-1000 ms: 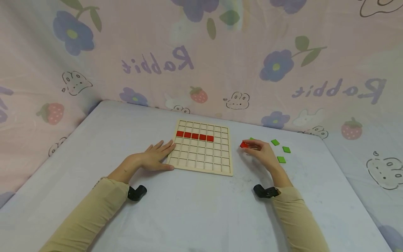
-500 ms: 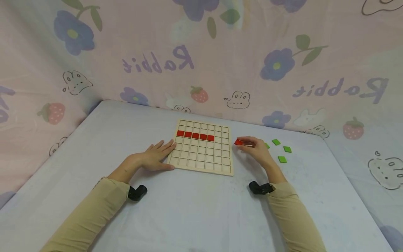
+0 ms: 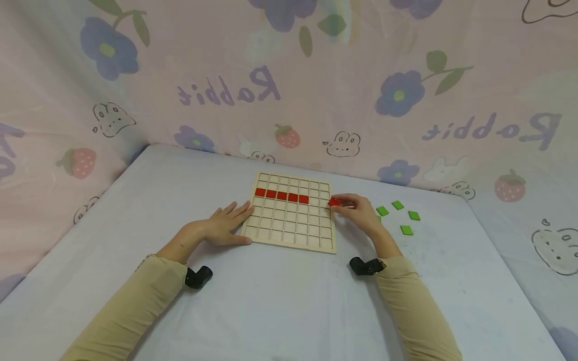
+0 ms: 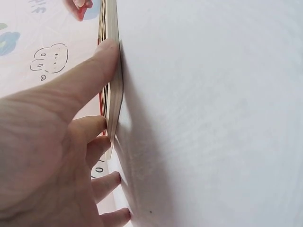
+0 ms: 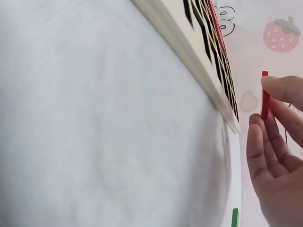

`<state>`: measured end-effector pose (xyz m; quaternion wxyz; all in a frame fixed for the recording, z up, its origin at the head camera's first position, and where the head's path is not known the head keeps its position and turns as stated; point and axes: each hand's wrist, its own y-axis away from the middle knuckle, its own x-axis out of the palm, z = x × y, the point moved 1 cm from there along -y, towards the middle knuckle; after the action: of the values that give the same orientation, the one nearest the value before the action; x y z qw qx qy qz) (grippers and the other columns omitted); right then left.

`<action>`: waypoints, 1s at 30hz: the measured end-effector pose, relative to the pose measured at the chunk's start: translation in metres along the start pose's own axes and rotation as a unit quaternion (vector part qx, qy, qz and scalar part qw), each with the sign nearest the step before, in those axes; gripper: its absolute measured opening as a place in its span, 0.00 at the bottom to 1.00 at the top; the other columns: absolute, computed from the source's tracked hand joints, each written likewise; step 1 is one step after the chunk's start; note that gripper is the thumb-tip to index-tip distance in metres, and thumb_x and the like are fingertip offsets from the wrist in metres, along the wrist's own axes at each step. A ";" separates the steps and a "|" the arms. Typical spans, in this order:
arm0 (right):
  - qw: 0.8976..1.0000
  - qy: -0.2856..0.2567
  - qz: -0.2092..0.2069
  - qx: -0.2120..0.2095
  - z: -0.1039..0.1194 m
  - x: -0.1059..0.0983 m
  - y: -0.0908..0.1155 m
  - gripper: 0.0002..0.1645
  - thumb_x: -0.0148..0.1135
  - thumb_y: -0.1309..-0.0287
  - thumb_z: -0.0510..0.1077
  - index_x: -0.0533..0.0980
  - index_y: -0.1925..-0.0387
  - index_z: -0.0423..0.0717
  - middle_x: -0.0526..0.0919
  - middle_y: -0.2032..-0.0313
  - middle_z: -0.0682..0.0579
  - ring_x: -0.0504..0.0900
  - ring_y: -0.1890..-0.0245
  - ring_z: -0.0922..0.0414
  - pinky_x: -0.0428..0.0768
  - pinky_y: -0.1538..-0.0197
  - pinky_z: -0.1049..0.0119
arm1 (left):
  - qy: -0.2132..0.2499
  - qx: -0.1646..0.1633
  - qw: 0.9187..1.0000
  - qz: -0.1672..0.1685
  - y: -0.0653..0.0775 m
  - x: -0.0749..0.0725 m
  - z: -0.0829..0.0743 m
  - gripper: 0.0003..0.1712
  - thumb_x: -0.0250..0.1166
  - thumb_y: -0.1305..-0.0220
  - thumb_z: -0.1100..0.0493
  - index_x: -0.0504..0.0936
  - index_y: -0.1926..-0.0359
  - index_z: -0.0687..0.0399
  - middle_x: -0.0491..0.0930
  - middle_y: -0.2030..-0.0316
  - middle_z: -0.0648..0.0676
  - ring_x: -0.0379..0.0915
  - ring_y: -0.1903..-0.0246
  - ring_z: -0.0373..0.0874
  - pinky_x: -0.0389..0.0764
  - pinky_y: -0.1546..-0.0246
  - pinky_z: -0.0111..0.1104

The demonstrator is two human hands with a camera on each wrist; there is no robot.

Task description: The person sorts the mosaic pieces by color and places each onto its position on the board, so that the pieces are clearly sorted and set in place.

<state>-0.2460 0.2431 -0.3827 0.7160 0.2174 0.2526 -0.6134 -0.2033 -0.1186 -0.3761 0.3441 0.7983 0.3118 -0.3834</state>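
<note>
A wooden grid board (image 3: 289, 220) lies on the table, with several red square tiles (image 3: 282, 195) in a row across its upper part, starting at the left edge. My left hand (image 3: 224, 225) rests with spread, straight fingers on the board's left edge; in the left wrist view the thumb (image 4: 108, 54) touches the board's side. Between thumb and fingers, my right hand (image 3: 358, 213) pinches one more red tile (image 3: 333, 201) at the board's right edge. The right wrist view shows that red tile (image 5: 265, 94) edge-on, held up above the table surface.
Several green tiles (image 3: 397, 205) lie scattered on the white table right of the board, some partly behind the right hand. A patterned cloth (image 3: 226, 120) hangs behind the table. Each wrist carries a black camera mount (image 3: 198, 277).
My right hand has moved left with the red tile, from beside the green tiles to the board's right edge, uncovering more green tiles. The left hand has stayed in place.
</note>
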 end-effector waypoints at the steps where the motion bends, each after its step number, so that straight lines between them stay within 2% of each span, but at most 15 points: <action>1: 1.000 -0.002 0.002 0.000 0.000 0.001 -0.001 0.26 0.65 0.40 0.47 0.75 0.42 0.42 0.80 0.46 0.40 0.77 0.47 0.46 0.74 0.52 0.64 | 0.001 0.000 1.000 0.000 0.000 0.000 0.000 0.49 0.57 0.33 0.42 0.41 0.24 0.58 0.34 0.24 0.61 0.26 0.27 0.67 0.32 0.31 0.62; 7: 1.000 -0.006 0.014 0.002 0.002 0.005 -0.009 0.26 0.65 0.40 0.49 0.76 0.42 0.44 0.79 0.45 0.42 0.75 0.45 0.47 0.73 0.50 0.62 | 0.000 0.000 1.000 0.000 0.000 0.000 0.000 0.49 0.57 0.33 0.42 0.41 0.24 0.58 0.34 0.24 0.60 0.26 0.27 0.66 0.33 0.31 0.62; 14: 1.000 -0.001 0.028 -0.001 0.007 0.012 -0.016 0.25 0.64 0.40 0.48 0.76 0.42 0.45 0.79 0.45 0.43 0.76 0.45 0.46 0.75 0.46 0.55 | -0.003 0.005 1.000 -0.003 0.001 0.000 0.000 0.49 0.58 0.33 0.42 0.42 0.25 0.58 0.34 0.24 0.60 0.26 0.27 0.66 0.33 0.31 0.62; 30: 0.999 0.009 0.051 0.010 0.014 0.024 -0.030 0.24 0.65 0.41 0.46 0.77 0.44 0.43 0.79 0.44 0.42 0.77 0.47 0.46 0.73 0.43 0.52 | -0.009 0.001 1.000 -0.006 -0.002 0.002 0.002 0.49 0.57 0.33 0.42 0.42 0.24 0.58 0.35 0.24 0.60 0.26 0.27 0.66 0.34 0.31 0.63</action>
<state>-0.2711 0.2116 -0.3867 0.7417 0.2432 0.2416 -0.5765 -0.2046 -0.1191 -0.3794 0.3436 0.7933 0.3132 -0.3931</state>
